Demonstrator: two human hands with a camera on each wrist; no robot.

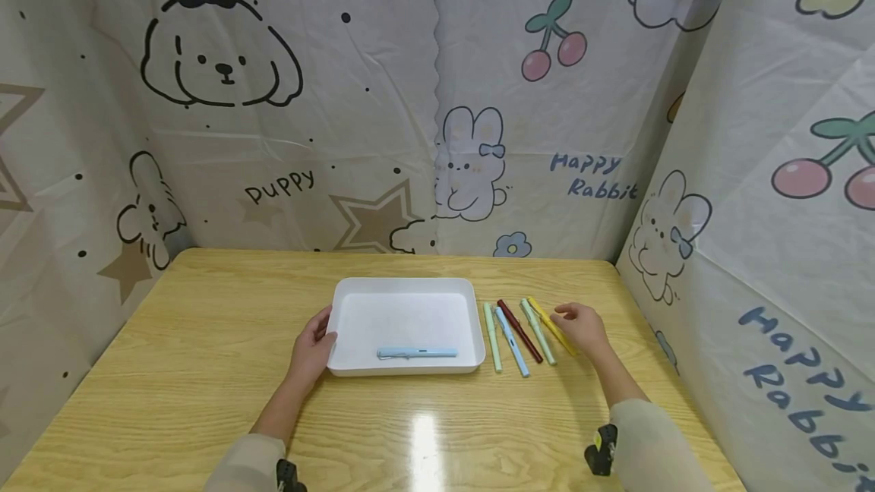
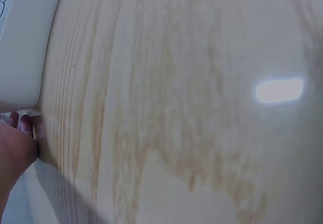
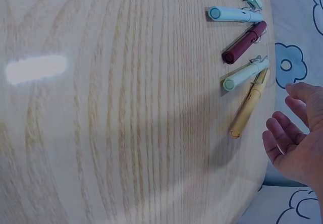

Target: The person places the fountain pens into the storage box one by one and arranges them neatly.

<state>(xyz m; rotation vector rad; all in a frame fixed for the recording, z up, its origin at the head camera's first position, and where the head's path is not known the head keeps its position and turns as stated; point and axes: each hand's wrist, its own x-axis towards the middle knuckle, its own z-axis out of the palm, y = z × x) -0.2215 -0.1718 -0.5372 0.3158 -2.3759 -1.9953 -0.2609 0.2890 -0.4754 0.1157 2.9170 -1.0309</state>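
Note:
At the left end of a white tray [image 1: 410, 310], my left hand [image 1: 314, 348] grips the wall, its thumb by the rim. In the left wrist view the fingers [image 2: 26, 125] show at the corner of the tray [image 2: 22, 47]. A light blue pen [image 1: 417, 353] lies inside the tray near its front wall. My right hand [image 1: 581, 327] is beside the yellow pen [image 1: 550, 325], holding nothing. The right wrist view shows its fingers [image 3: 282, 133] loosely bent, apart from the yellow pen [image 3: 249, 104].
Right of the tray, a dark red pen [image 1: 519, 331], another light blue pen [image 1: 512, 342] and two pale green pens, one nearest the tray [image 1: 492, 337] and one by the yellow pen [image 1: 538, 331], lie on the wooden table [image 1: 225, 325]. Printed curtains [image 1: 369, 97] hang behind and at both sides.

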